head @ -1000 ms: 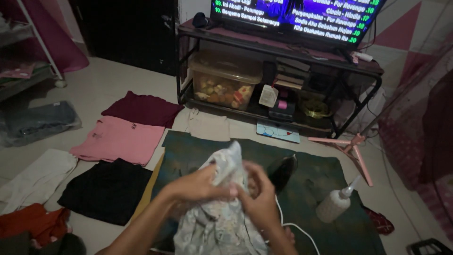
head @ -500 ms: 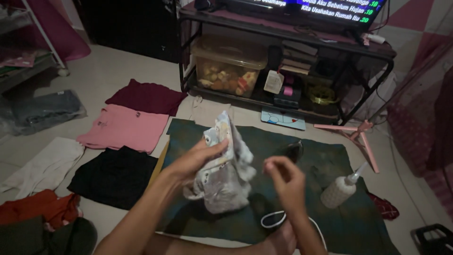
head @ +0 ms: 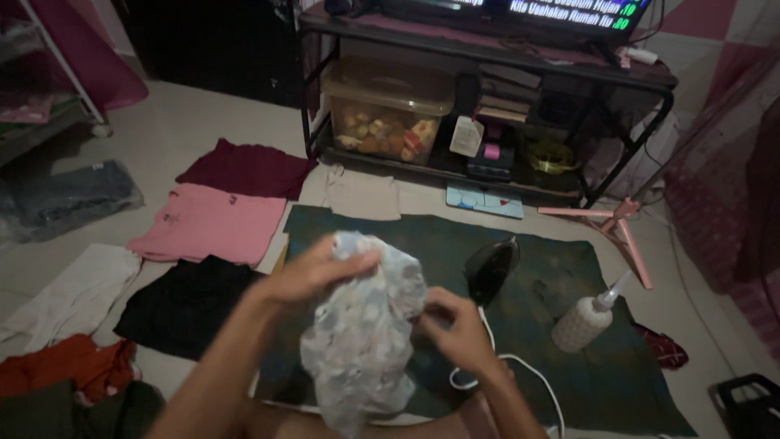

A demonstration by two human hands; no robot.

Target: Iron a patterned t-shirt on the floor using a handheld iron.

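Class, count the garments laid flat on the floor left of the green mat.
3 clearly folded: maroon top, pink shirt, black garment. Others farther left look crumpled; some may be hidden.

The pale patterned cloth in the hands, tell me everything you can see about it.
The pale patterned cloth is a thin, soft-looking fabric, whitish grey with small faint blotches. It is bunched and crumpled, hanging down in mid-air above the dark green mat. The left hand grips its top edge; the right hand pinches its side. What sort of garment it is cannot be told.
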